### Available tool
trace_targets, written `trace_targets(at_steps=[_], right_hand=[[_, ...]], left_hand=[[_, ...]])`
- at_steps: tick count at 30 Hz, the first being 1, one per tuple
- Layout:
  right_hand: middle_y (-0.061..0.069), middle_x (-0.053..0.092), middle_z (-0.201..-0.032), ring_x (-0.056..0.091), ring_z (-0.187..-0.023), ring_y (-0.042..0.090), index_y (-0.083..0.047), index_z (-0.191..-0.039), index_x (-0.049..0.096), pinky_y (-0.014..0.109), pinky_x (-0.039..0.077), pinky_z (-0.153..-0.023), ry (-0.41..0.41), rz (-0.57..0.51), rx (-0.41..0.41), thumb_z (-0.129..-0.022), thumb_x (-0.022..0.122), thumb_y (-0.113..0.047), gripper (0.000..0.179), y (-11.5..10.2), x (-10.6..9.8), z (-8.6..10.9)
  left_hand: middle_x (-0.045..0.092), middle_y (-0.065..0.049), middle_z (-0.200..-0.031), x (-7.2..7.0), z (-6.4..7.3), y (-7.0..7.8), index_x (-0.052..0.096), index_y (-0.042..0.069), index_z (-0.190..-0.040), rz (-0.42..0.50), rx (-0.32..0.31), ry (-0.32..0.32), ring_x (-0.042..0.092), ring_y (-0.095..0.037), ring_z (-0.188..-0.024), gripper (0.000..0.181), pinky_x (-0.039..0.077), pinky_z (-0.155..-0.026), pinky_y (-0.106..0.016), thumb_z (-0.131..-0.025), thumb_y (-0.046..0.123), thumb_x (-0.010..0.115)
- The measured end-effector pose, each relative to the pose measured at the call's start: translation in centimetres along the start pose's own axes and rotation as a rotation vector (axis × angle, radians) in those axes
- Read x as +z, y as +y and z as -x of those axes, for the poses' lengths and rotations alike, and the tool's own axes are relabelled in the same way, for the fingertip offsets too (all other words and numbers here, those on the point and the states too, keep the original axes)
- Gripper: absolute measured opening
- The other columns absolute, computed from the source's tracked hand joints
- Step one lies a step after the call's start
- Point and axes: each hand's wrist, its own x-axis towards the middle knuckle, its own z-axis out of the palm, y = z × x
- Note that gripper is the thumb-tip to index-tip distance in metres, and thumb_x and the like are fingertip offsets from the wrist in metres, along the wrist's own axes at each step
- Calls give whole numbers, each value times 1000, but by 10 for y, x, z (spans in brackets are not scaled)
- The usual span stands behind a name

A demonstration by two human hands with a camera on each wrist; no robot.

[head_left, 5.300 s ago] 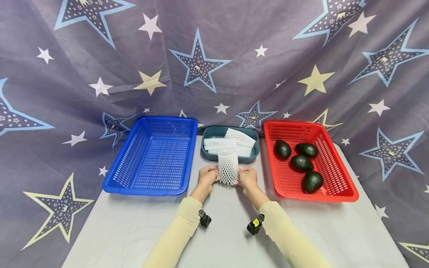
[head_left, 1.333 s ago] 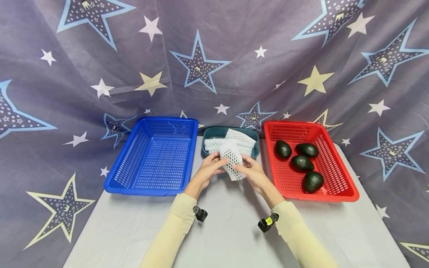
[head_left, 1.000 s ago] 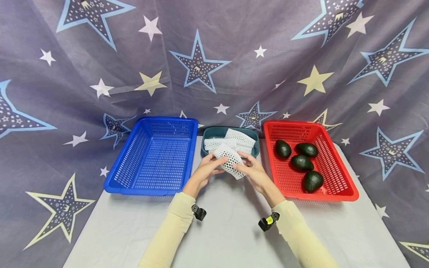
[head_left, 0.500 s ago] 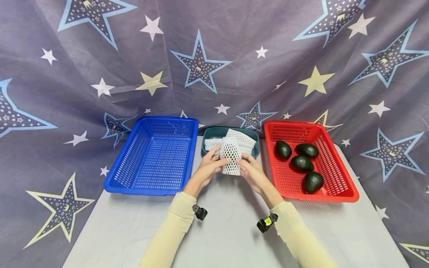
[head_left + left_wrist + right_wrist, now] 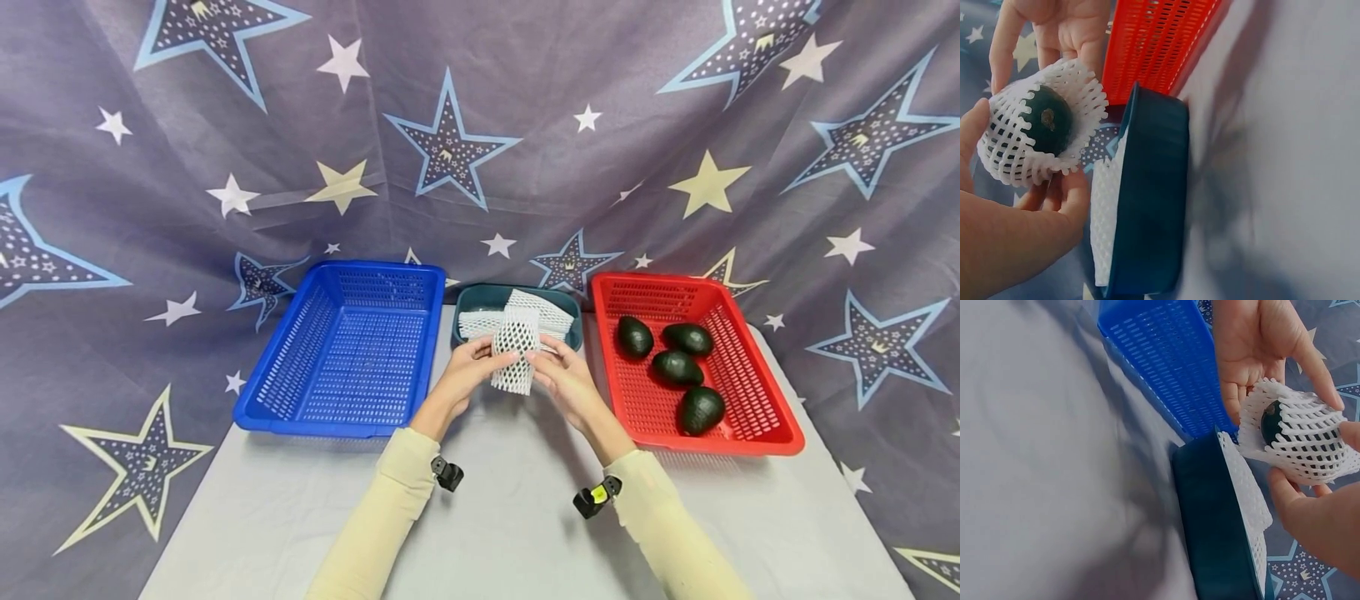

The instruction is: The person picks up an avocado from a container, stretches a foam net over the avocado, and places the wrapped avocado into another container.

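Avocados: five in sight — four loose avocados [image 5: 677, 367] and one wrapped avocado [image 5: 1047, 119].
Nets: one net [image 5: 516, 343] around the wrapped avocado; at least two spare nets [image 5: 551, 312], overlapping, so the full count cannot be told.
Red basket: stands on the right [image 5: 637, 400]; the four loose avocados lie near one another on its floor.
Blue basket: stands on the left [image 5: 360, 367].
Tray: sits between the baskets [image 5: 1154, 194], with the spare nets in it.
Held net: raised above the table [image 5: 495, 533], near the tray and apart from it.
Long axis: the net runs away from the person, its far end leaning slightly right; the near end is open, and there the avocado's end shows a round brown mark.
Left hand: pinches the net's left side [image 5: 467, 375] — thumb on the near face.
Right hand: pinches its right side [image 5: 566, 383], thumb likewise on the near face.
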Motion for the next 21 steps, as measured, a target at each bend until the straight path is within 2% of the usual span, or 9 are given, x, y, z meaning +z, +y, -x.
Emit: trace_targets(at_steps=[5,11,14,16,21], right_hand=[[4,65,-115,66,-105,9,4,-149,39,28,56,-99,-11,-3,-16,-101,58,-2,52,-3,4,-2],[5,62,-119,67,-105,10,1,-150,42,27,57,-96,-57,23,-44,-103,57,-6,50,-12,18,-7],[8,60,-123,65,-107,11,-1,-151,41,28,56,-97,-72,60,-46,-103,58,-11,52,-19,30,-11],[12,58,-127,64,-109,11,-2,-152,41,31,55,-101,-75,95,-40,-103,59,-13,54,-23,38,-16],[17,58,-129,63,-109,17,-1,-150,44,46,50,-109,-77,160,-7,-102,61,-15,53,-29,63,-25]], left_hand=[[68,-12,-118,-1,2,12,56,0,-138,7,-31,-3,66,-12,-92,53,58,-81,-25,-90,13,76],[65,-19,-129,-10,6,38,43,5,-147,-37,-104,-5,67,-14,-94,67,57,-81,-26,-90,19,76],[63,-20,-133,-18,9,54,40,7,-150,-96,-106,10,67,-18,-99,72,56,-83,-27,-90,25,76],[62,-19,-137,-26,11,64,39,8,-151,-127,-109,24,65,-21,-107,76,56,-89,-30,-89,28,77],[60,-15,-137,-50,15,83,37,8,-154,-159,-97,52,62,-19,-109,79,53,-92,-31,-89,26,78]])
